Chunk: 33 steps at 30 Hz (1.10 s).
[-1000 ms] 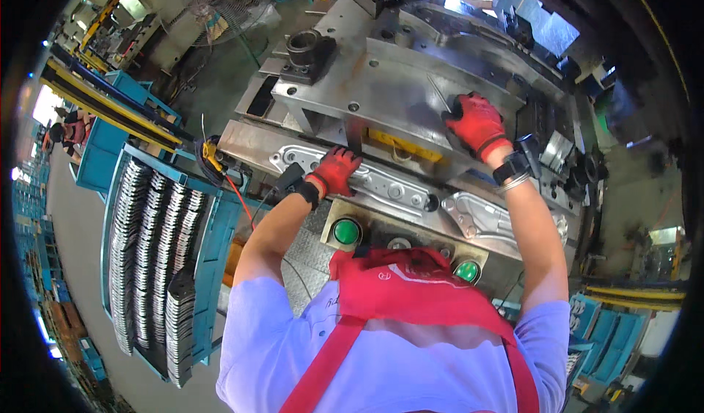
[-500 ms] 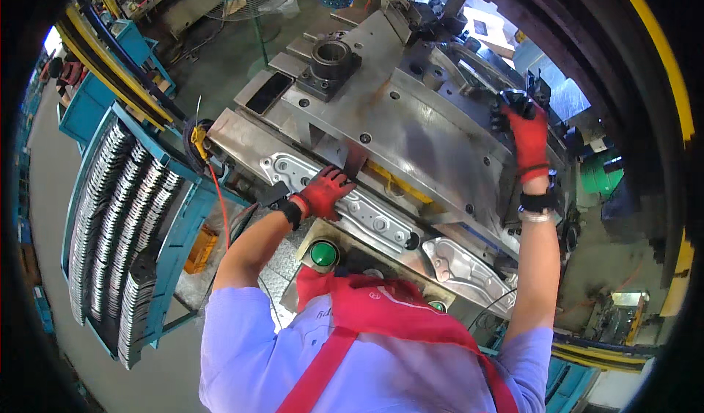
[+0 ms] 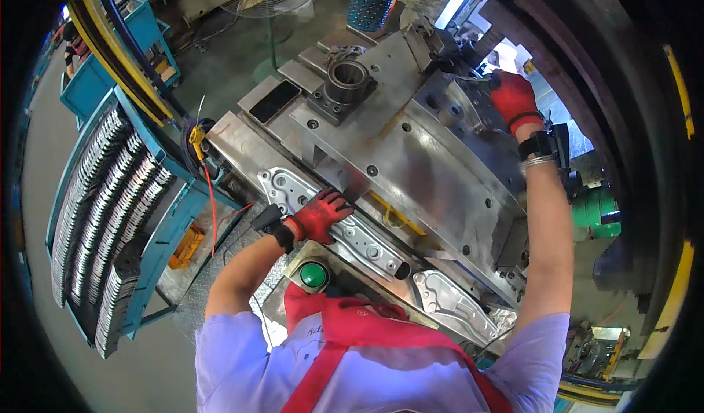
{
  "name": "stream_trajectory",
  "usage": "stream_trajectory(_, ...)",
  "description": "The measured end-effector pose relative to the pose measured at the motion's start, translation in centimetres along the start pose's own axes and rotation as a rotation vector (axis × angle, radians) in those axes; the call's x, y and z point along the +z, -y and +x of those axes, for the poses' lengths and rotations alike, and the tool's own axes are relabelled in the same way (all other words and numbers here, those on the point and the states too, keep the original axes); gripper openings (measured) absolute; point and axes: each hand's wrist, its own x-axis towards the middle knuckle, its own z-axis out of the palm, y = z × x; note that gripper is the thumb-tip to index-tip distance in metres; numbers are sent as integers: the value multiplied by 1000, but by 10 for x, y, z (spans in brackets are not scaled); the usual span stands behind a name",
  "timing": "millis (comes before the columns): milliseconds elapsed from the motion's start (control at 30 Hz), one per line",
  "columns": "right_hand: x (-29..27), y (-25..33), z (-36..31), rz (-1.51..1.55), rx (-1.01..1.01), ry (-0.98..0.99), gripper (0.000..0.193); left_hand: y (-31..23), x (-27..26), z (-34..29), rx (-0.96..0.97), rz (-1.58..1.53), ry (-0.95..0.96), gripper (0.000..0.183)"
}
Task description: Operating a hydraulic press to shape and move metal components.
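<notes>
Head view: hands well apart. Left hand (image 3: 320, 216) lies over the long part (image 3: 356, 234), fingers slightly spread; grip cannot be told. The part lies along the near side of the die (image 3: 433, 165), beside a second part (image 3: 456, 304). Right hand (image 3: 513, 96) is at the die's far side; fingers hidden, hold cannot be told.

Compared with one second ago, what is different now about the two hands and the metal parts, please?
The right hand moved forward, from over the near part of the die to its far side; its fingers are hidden, so I cannot tell whether it took hold of anything. The view also turned. The left hand stayed on the long panel; the short panel still lies beside it.
</notes>
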Motion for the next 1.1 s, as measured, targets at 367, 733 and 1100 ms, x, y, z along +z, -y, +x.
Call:
stream_trajectory(367,57,4,40,-8,54,-125,18,0,-1,3,-24,-20,74,88)
stream_trajectory(733,17,4,42,-73,18,-171,24,0,1,-2,-30,-16,63,88)
stream_trajectory(1100,-5,49,-102,315,220,-504,18,-2,-1,0,-33,24,105,87)
